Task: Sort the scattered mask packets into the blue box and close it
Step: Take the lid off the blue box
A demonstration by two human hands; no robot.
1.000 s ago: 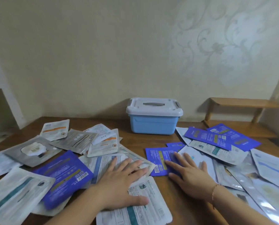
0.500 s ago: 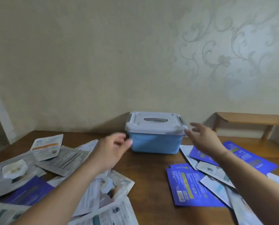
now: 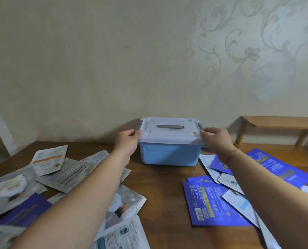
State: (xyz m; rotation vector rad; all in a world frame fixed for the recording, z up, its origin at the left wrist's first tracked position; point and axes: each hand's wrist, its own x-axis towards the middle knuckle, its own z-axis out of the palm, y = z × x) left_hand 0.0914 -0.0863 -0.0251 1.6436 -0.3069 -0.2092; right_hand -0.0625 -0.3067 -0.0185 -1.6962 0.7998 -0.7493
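Note:
The blue box (image 3: 169, 155) stands at the back of the wooden table (image 3: 162, 194), against the wall, with its white lid (image 3: 169, 131) on and a grey handle flat on top. My left hand (image 3: 127, 142) grips the lid's left end by the grey latch. My right hand (image 3: 216, 141) grips the lid's right end at the other latch. Mask packets lie scattered on both sides: white and silver ones (image 3: 67, 174) on the left, dark blue ones (image 3: 212, 205) on the right.
A low wooden shelf (image 3: 278, 123) stands at the back right against the patterned wall. More blue packets (image 3: 278, 166) lie in front of it. A strip of bare table runs from the box toward me between the two heaps.
Both hands have left the packets, risen and reached forward to the box. They now hold the two ends of the lid. My view has tilted up.

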